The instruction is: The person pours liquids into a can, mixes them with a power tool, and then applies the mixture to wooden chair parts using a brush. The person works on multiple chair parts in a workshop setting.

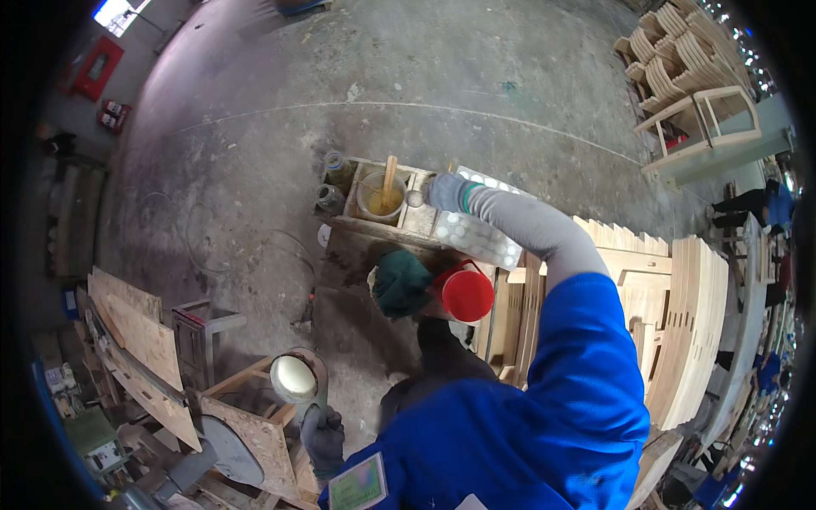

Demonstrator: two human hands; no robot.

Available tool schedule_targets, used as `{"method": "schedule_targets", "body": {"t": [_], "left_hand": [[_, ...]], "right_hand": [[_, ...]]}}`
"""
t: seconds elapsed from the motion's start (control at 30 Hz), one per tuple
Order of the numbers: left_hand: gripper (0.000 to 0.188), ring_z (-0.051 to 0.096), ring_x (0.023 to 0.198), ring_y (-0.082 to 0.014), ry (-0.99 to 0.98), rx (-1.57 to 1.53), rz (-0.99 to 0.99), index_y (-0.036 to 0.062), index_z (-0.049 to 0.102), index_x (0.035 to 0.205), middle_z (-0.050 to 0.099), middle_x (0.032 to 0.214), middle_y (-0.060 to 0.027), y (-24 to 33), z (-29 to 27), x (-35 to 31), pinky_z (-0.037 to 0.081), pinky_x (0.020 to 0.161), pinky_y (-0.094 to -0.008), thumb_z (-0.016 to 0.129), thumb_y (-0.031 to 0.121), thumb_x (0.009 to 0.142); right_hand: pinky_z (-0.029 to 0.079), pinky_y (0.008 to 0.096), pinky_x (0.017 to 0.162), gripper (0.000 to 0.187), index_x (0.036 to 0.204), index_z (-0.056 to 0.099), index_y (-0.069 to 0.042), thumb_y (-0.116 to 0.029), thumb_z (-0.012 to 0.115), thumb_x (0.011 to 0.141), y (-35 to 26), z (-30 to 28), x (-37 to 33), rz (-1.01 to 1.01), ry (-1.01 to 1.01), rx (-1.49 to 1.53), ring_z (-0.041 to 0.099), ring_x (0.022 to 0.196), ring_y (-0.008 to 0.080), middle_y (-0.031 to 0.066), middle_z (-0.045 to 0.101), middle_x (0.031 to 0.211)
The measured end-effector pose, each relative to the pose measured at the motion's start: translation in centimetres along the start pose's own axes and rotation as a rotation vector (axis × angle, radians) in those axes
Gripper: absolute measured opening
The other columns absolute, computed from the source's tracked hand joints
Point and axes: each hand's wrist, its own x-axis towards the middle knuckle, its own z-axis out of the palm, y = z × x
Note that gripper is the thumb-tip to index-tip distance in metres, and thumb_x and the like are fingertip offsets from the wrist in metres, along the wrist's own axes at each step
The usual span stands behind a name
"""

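Note:
My left hand (323, 438), in a grey glove, is closed around the handle of a round pan (321, 374) at the lower left. A smooth cream-white surface fills the pan's mouth. My right hand (446, 194), also gloved, reaches over the right end of a wooden tray (370, 223); its fingers look curled, and what they hold is hidden. Right beside its fingers is a small round grey metal piece (415, 198). In the tray stands a tub (367, 205) of yellowish liquid with a wooden stick (388, 180) in it. A white-dotted sheet (480, 238) lies under my right forearm.
A red bucket (467, 296) and a dark green cloth (402, 285) are close in front of me. Two glass jars (330, 199) stand at the tray's left. Stacked wooden frames (680, 331) rise at my right. Wooden boards (140, 340) and a metal stool (204, 327) are at left.

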Motion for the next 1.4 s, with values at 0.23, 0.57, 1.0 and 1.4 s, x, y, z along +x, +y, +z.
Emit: {"method": "schedule_targets", "body": {"t": [0.23, 0.57, 1.0, 1.4], "left_hand": [[0.013, 0.05, 0.063, -0.0118, -0.101, 0.089, 0.117, 0.0056, 0.057, 0.092, 0.054, 0.075, -0.0036, 1.8, 4.2, 4.0, 0.042, 0.057, -0.0231, 0.057, 0.018, 0.089], [0.019, 0.061, 0.069, -0.0155, -0.616, 0.689, 0.466, -0.0061, 0.062, 0.103, 0.06, 0.101, -0.0111, 5.0, 14.0, 9.7, 0.051, 0.064, -0.0281, 0.058, 0.005, 0.087], [0.027, 0.055, 0.062, -0.0101, -0.913, 0.487, 0.098, -0.0076, 0.06, 0.108, 0.062, 0.076, -0.0061, 7.7, 20.6, 9.1, 0.045, 0.057, -0.0218, 0.053, 0.008, 0.088], [0.017, 0.054, 0.066, -0.0097, -1.014, 0.647, 0.092, -0.0034, 0.061, 0.094, 0.059, 0.075, -0.0043, 7.2, 22.2, 10.2, 0.044, 0.061, -0.0227, 0.053, 0.011, 0.089]], "right_hand": [[0.052, 0.0413, 0.067, 0.017, 0.088, 0.059, -0.006, -0.021, 0.055, 0.085, 3.5, -5.6, -1.2, 0.026, 0.198, 0.205, 0.063, 0.075, 0.0336, 0.0144, 0.063, 0.081], [0.051, 0.0259, 0.068, 0.016, 0.095, 0.054, 0.0, -0.012, 0.064, 0.088, -7.7, -24.6, -13.1, 0.83, 0.886, 1.525, 0.063, 0.073, 0.0127, 0.0091, 0.065, 0.084], [0.052, 0.029, 0.078, 0.005, 0.086, 0.066, 0.003, 0.004, 0.066, 0.081, -19.7, -25.4, -14.2, 0.833, 0.934, 1.165, 0.065, 0.085, 0.0181, 0.0103, 0.068, 0.086], [0.06, 0.0285, 0.07, 0.017, 0.1, 0.058, 0.004, -0.011, 0.054, 0.094, -19.5, -17.5, -14.4, 0.894, 1.356, 2.557, 0.067, 0.074, 0.0188, 0.0145, 0.065, 0.087]]}}
